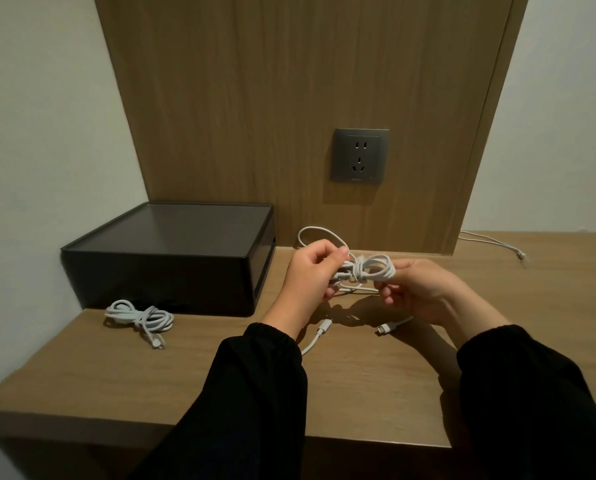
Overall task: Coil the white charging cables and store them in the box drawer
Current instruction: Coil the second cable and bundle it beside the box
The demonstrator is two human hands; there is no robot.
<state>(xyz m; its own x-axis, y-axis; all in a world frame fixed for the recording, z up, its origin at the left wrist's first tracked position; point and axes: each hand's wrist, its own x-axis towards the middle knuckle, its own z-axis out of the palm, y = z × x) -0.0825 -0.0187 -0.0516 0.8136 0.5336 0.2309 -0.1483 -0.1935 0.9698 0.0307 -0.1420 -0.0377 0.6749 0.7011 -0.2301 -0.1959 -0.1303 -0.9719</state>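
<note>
Above the middle of the wooden desk [116, 368] I hold a white charging cable bundle [369, 270] between both hands. My left hand [312, 268] pinches its left end, with a loose loop rising behind the fingers. My right hand [417, 289] grips the bundle's right end from below. Two cable plugs, one [324, 329] and the other [388, 328], lie on the desk under my hands. A second coiled white cable [139, 318] lies on the desk in front of the dark box drawer [172, 258], which stands at the back left, closed.
A grey wall socket [359, 155] sits on the wooden panel behind my hands. Another thin white cable [493, 242] trails across the desk at the far right. The desk's front edge runs near the bottom of the view.
</note>
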